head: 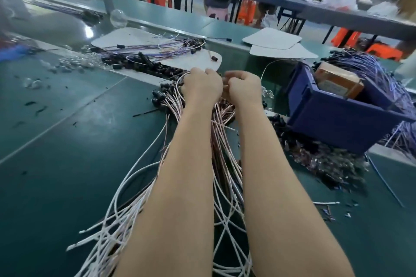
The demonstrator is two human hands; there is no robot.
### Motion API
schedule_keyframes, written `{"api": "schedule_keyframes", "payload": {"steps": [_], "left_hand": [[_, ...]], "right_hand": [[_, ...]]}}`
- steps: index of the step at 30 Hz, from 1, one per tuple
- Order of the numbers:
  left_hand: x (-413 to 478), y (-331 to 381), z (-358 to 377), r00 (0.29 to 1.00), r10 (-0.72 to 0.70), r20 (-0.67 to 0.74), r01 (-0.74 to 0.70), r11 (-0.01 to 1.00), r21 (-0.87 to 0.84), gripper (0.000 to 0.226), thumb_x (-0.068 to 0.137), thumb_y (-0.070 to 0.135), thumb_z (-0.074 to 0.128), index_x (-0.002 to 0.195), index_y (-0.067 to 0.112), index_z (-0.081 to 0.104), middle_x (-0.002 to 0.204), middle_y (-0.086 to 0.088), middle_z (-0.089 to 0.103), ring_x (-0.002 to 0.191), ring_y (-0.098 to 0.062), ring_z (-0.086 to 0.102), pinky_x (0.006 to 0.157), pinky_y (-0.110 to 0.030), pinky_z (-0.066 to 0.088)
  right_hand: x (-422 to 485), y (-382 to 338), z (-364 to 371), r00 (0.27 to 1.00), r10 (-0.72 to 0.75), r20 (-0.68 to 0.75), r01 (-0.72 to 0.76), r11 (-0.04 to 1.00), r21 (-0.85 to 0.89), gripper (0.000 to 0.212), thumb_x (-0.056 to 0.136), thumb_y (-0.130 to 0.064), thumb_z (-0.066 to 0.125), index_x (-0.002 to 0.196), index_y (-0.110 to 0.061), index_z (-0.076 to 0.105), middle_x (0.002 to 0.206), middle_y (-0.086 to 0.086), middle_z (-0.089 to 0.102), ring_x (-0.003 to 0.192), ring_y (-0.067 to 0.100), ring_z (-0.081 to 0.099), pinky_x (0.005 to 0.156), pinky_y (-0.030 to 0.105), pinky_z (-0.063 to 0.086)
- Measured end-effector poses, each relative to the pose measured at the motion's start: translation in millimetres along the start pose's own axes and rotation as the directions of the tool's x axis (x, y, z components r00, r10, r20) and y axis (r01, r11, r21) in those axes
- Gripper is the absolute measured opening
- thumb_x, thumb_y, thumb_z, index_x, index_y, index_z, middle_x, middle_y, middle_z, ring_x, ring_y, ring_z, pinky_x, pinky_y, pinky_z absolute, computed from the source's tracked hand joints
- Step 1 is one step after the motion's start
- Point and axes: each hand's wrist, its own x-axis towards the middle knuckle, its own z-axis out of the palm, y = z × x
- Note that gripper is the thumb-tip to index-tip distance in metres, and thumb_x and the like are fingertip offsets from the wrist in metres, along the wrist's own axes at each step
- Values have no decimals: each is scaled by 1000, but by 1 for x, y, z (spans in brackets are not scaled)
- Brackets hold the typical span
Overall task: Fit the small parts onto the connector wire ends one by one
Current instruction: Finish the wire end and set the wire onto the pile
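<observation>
Connector wires (pixel 225 153) lie fanned, thin white and pinkish strands.

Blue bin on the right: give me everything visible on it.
The blue bin looks like moulded plastic with a ribbed rim, open-topped, sitting slightly askew at right. A brown packet sticks out of it. Purple wires drape behind its far rim; dark small parts heap against its base.

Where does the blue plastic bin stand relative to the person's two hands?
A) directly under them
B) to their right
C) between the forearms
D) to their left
B: the blue bin stands to the right of the right hand, on the side away from the left hand.
</observation>
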Motion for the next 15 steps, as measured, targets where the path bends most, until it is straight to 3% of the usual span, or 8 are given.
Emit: {"api": "schedule_keyframes", "payload": {"steps": [3,6,8,11,13,15], "left_hand": [[-1,-5,-6,999,-41,-11,39,988,-152,41,100,20,32,134,-1,42,136,-21,48,125,-35,47,105,-43,39],[-6,-12,-11,995,-83,-62,65,965,-253,33,97,13,33,125,3,48,130,-17,53,117,-32,52,94,-39,43],[-14,-14,-10,993,-102,-63,77,945,-319,23,97,11,33,113,10,49,123,-14,54,109,-30,52,84,-34,41],[-24,-15,-6,989,-129,-74,93,923,-373,27,97,11,33,114,7,53,117,-18,59,113,-34,54,89,-39,44],[-25,-15,-5,990,-117,-82,75,915,-398,20,95,10,34,98,14,53,87,-7,57,87,-28,54,73,-32,41],[-25,-14,-5,990,-111,-82,67,907,-416,16,94,10,35,85,17,46,69,2,41,65,-17,40,55,-30,33]], "right_hand": [[-4,9,-31,999,-24,-26,11,908,-419,20,84,-4,50,74,-16,62,87,12,67,79,26,59,83,43,53],[-17,12,-52,988,88,124,14,760,-650,20,85,-23,64,79,-4,69,81,12,70,68,21,55,72,37,53],[-29,13,-49,965,153,214,40,718,-695,31,85,-33,68,86,-2,70,76,9,68,60,15,55,63,30,52],[-41,21,-31,975,73,210,84,754,-651,28,88,-40,63,93,-13,64,93,6,67,78,16,58,71,32,50],[-43,24,-16,989,-45,140,118,808,-577,27,91,-37,59,109,-17,60,106,6,64,95,22,58,82,34,47],[-41,24,-5,973,-87,214,200,780,-593,35,93,-27,51,128,-25,55,118,13,59,108,30,54,94,39,46]]}}
